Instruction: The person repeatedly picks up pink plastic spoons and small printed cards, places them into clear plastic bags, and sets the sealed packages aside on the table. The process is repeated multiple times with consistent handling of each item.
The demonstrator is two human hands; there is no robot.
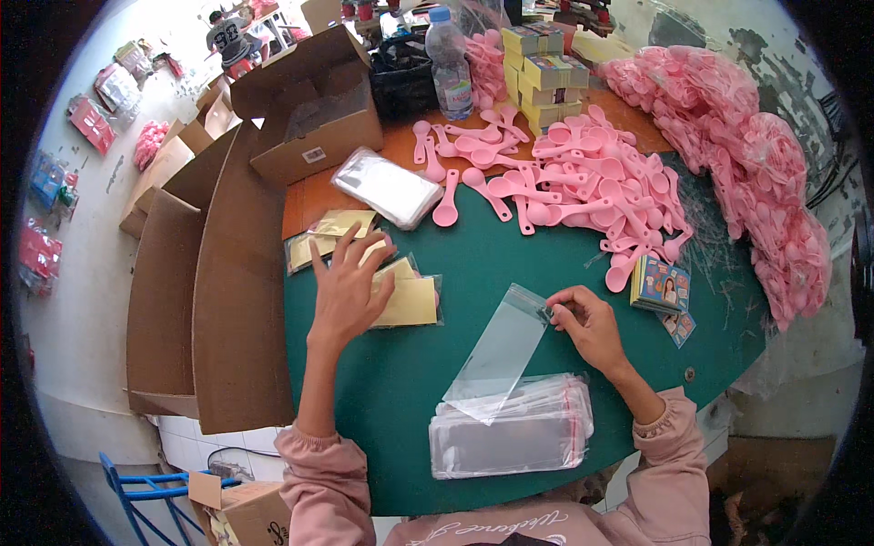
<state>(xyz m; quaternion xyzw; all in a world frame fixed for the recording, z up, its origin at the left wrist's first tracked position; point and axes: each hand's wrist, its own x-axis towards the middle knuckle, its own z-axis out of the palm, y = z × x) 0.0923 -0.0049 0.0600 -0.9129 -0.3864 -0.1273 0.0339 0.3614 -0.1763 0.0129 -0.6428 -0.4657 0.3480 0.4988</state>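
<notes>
Over the tabletop (382, 409), pinching a clear bag (501, 350) by one corner with right fingers (570, 295), holding left fingers (382, 293) splayed over packets (408, 304).

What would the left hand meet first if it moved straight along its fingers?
Probably the farthest yellow packet, under or just ahead of the left hand; depth is unclear, so it might pass above.

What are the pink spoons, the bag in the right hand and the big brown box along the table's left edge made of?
Pink spoons: probably moulded plastic; smooth, slightly glossy, evenly coloured. Bag in the right hand: likely thin plastic film; shiny, with the green table showing through. Big brown box: apparently cardboard; matte, plain brown panels.
</notes>
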